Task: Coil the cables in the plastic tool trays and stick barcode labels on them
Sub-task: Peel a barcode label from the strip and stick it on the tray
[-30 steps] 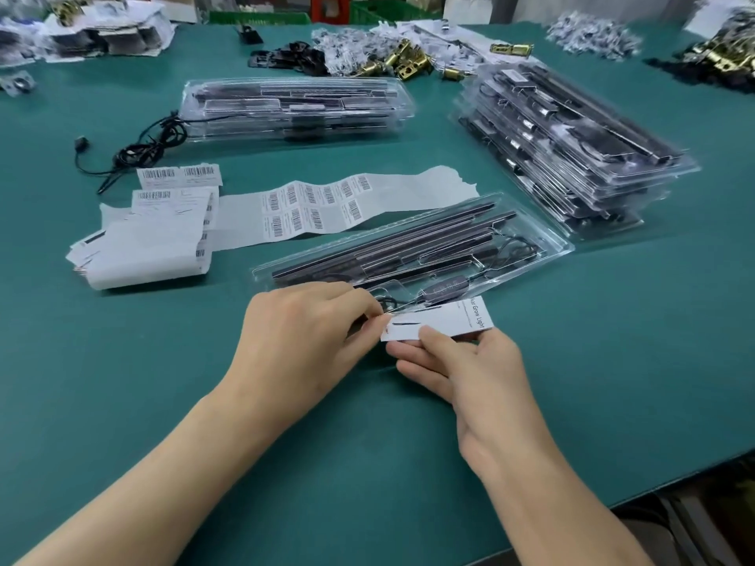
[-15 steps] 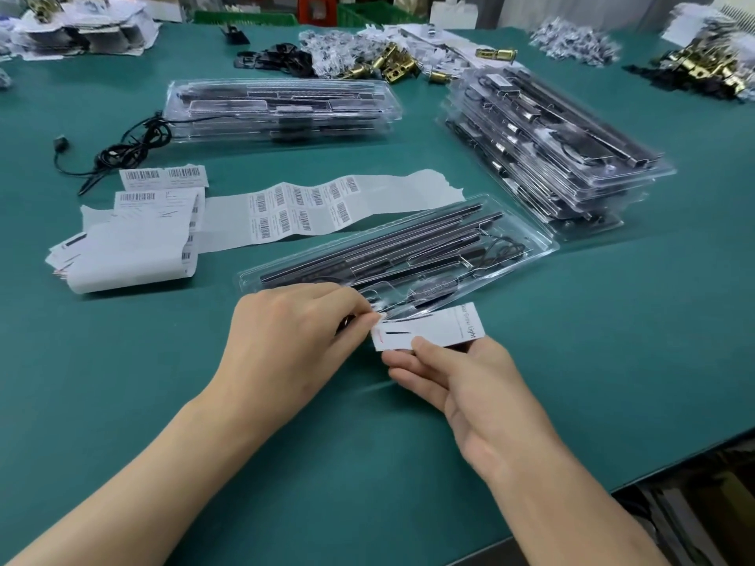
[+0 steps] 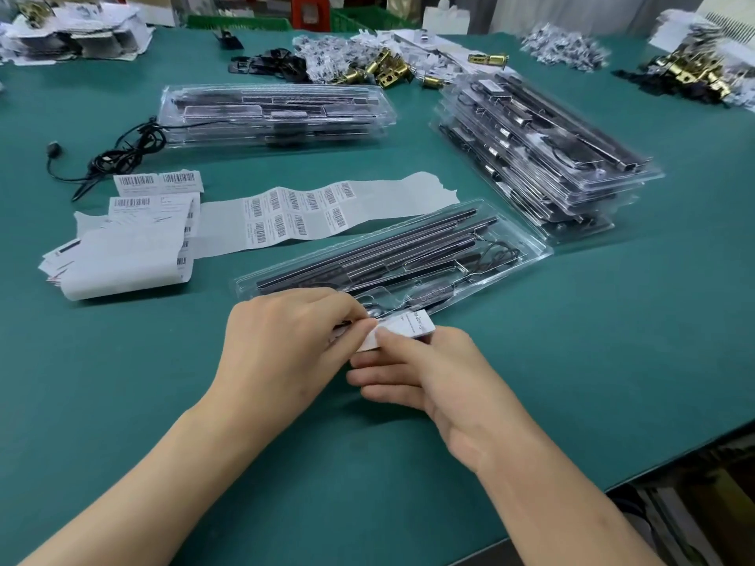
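L hand [image 3: 286, 341] + R hand [image 3: 421, 373]: both pinch white label [image 3: 408, 326], thumbs on top, other fingers curled under, at near edge of clear tray [image 3: 535, 251]. Cable [image 3: 496, 255] lies looped in tray's right end. Prob peeling backing (can't confirm): go slow, keep label flat, lay it square, rub centre outward. Barcode sheet [image 3: 302, 214] far-left on surface [image 3: 613, 341].

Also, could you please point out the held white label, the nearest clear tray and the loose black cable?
white label [image 3: 414, 325], head view, printed face.
nearest clear tray [image 3: 531, 245], head view, right-hand rim.
loose black cable [image 3: 124, 151], head view, tangled middle.
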### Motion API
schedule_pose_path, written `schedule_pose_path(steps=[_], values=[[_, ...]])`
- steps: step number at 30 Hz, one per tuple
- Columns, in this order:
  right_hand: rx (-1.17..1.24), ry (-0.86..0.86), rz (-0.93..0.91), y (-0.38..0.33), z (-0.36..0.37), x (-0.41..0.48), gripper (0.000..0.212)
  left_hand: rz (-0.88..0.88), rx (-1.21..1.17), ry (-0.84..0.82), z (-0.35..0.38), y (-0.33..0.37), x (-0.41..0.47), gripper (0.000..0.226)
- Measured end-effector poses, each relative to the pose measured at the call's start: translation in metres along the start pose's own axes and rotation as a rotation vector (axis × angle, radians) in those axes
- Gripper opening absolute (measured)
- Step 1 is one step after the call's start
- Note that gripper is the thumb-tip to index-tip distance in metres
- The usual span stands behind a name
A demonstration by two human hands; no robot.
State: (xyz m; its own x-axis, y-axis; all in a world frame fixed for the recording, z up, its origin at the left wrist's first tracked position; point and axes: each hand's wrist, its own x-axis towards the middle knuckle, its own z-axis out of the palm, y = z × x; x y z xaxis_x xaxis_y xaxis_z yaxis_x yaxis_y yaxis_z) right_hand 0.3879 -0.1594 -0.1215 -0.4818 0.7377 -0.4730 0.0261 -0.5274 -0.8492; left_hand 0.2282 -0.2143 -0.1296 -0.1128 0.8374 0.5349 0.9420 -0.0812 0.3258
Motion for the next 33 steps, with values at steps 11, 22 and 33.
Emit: schedule_pose_path(steps=[11, 22, 33], values=[[-0.158, 0.111, -0.08, -0.004, -0.005, 0.005, 0.019, 0.056, 0.007, 0.041, 0.001, -0.003, -0.001, 0.017], [-0.13, 0.189, -0.141, 0.005, 0.0, 0.01, 0.009, 0.115, 0.01, 0.064, 0.004, -0.005, -0.004, 0.02], [-0.138, 0.267, -0.246, 0.013, -0.007, 0.005, 0.003, 0.1, 0.025, 0.083, 0.004, -0.003, -0.004, 0.019]])
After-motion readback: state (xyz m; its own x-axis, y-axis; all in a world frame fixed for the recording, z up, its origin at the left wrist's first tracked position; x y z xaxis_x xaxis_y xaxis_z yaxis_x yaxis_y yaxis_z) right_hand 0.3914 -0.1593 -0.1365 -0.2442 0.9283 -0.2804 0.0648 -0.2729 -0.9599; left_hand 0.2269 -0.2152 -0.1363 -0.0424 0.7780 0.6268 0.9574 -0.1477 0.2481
